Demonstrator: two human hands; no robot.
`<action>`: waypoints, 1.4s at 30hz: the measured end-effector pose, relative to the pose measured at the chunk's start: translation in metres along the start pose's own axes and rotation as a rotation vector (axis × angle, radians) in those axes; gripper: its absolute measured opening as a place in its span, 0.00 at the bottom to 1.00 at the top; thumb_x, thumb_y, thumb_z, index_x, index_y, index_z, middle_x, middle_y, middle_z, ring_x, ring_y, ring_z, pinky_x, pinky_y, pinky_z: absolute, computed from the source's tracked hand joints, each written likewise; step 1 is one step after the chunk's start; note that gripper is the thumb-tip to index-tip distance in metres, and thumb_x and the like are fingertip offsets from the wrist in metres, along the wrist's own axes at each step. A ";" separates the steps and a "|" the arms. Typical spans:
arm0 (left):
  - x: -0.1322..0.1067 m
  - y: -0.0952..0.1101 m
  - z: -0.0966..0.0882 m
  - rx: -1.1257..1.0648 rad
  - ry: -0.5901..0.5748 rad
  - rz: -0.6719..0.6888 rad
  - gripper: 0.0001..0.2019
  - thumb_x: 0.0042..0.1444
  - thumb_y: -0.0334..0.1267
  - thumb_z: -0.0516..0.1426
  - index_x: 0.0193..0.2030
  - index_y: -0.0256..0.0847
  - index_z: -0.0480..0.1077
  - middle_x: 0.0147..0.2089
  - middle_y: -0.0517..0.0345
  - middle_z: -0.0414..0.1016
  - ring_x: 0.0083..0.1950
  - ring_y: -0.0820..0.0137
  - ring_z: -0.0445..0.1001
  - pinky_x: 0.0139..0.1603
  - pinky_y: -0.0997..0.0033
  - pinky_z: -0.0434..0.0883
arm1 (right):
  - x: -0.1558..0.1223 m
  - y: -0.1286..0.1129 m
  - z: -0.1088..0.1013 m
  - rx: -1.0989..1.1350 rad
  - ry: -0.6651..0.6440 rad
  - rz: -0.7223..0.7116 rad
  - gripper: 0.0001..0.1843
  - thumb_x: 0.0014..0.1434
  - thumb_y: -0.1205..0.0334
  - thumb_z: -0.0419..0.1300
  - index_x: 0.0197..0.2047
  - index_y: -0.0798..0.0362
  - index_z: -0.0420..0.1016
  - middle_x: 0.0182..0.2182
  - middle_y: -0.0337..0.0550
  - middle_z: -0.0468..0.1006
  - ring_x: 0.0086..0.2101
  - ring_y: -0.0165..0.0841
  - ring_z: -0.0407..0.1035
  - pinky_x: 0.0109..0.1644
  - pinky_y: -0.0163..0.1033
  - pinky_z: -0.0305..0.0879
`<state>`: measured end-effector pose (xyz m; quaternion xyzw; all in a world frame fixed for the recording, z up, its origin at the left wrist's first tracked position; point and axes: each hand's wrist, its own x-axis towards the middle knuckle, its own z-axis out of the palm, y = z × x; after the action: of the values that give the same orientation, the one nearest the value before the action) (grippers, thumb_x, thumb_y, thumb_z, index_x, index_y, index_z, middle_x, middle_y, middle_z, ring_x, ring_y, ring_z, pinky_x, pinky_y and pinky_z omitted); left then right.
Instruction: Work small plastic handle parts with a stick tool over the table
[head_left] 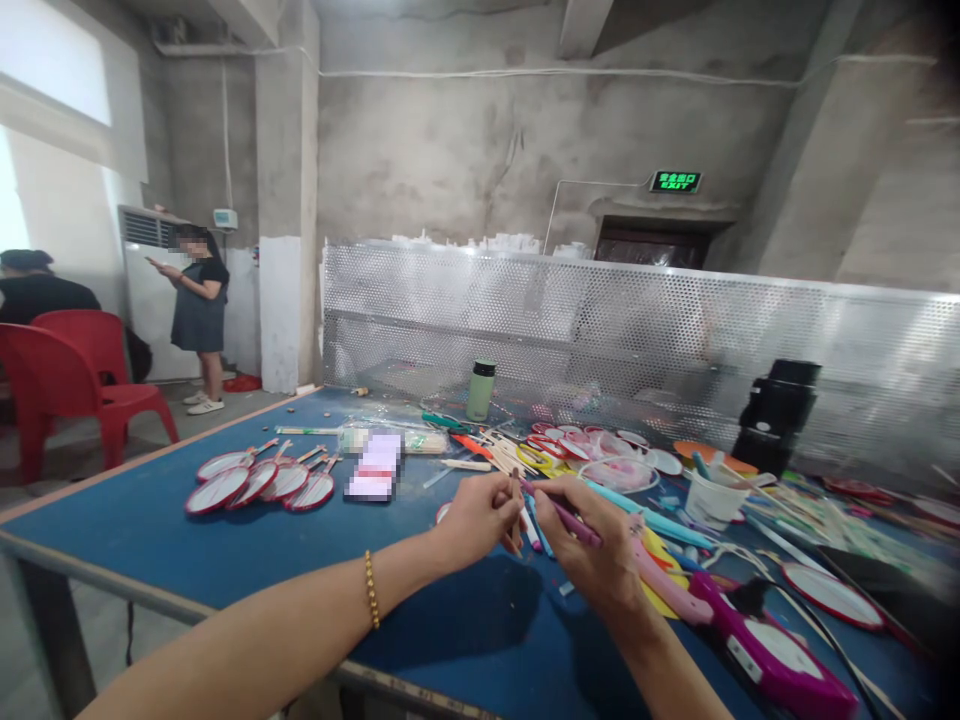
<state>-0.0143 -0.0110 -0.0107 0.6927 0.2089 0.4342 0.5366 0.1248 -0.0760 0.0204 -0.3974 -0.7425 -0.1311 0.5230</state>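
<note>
Where the two bare forearms meet over the near middle of the blue-topped work table, the left hand, with a gold bead bracelet on its wrist, is closed, its fingertips pinched on a thin wooden stick that stands nearly upright. The right hand is clenched around a slim purple pen-shaped tool, whose tip slants up and left to meet the stick just above the table. Toward the left edge lies an overlapping row of round red-rimmed white discs on wooden handles, and just beside them a flat pink-and-white packet, too blurred to read. A pale green cylindrical flask with a dark lid stands upright near the middle of the far edge. Right of the hands the table is crowded with loose discs, sticks and coloured plastic strips, among them a white plastic cup and, nearer the far right, a black boxy device. A magenta plastic handle with a white panel lies at the near right corner. A perforated metal screen runs along the far edge. Beyond the left edge stand two red plastic chairs, and a person in a dark dress stands by the wall.
</note>
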 end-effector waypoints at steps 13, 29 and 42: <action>0.000 0.004 0.000 -0.004 0.001 -0.009 0.08 0.53 0.41 0.56 0.30 0.39 0.63 0.23 0.61 0.70 0.21 0.72 0.71 0.23 0.71 0.72 | 0.000 0.000 0.001 -0.012 -0.018 0.049 0.08 0.61 0.63 0.56 0.35 0.52 0.76 0.27 0.40 0.77 0.26 0.29 0.70 0.31 0.33 0.66; 0.001 0.001 -0.001 0.003 -0.016 -0.011 0.03 0.53 0.36 0.53 0.31 0.39 0.63 0.24 0.61 0.70 0.21 0.73 0.71 0.22 0.73 0.71 | 0.001 -0.001 0.000 -0.014 -0.004 0.024 0.07 0.61 0.63 0.57 0.34 0.52 0.76 0.26 0.39 0.77 0.26 0.29 0.70 0.31 0.33 0.66; 0.000 0.003 0.000 -0.002 -0.027 -0.014 0.04 0.53 0.36 0.53 0.30 0.39 0.61 0.23 0.62 0.70 0.21 0.73 0.70 0.22 0.73 0.71 | 0.000 0.002 0.001 -0.003 0.003 0.023 0.06 0.61 0.64 0.57 0.35 0.52 0.76 0.27 0.38 0.77 0.26 0.28 0.70 0.31 0.33 0.66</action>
<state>-0.0147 -0.0119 -0.0075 0.6966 0.2061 0.4211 0.5431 0.1261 -0.0738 0.0198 -0.4064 -0.7370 -0.1265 0.5250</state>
